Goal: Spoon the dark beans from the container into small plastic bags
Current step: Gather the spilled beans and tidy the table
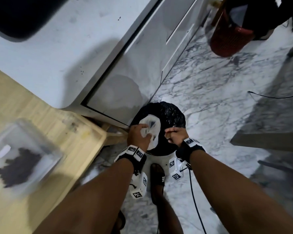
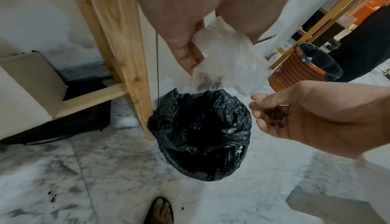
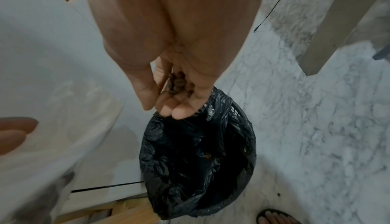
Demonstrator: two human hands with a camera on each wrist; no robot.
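My left hand (image 1: pixel 143 135) grips a small clear plastic bag (image 1: pixel 151 130) and holds it over a bin lined with a black bag (image 1: pixel 172 114). In the left wrist view the plastic bag (image 2: pixel 230 62) hangs crumpled from my left hand (image 2: pixel 190 57), with a few beans low inside it. My right hand (image 1: pixel 172 135) is beside it, over the bin (image 3: pixel 198 161), its curled fingers cupping a small heap of dark beans (image 3: pixel 178 83). The clear container (image 1: pixel 24 149) with dark beans (image 1: pixel 19 168) sits blurred on the wooden table at left. No spoon shows.
The wooden table (image 1: pixel 85 139) and its leg (image 2: pixel 126 44) stand just left of the bin, against a white cabinet (image 1: pixel 125 78). An orange lined basket (image 2: pixel 304 66) stands farther off. A few beans lie on the marble floor (image 2: pixel 52 197). My sandalled foot (image 1: pixel 157 179) is near the bin.
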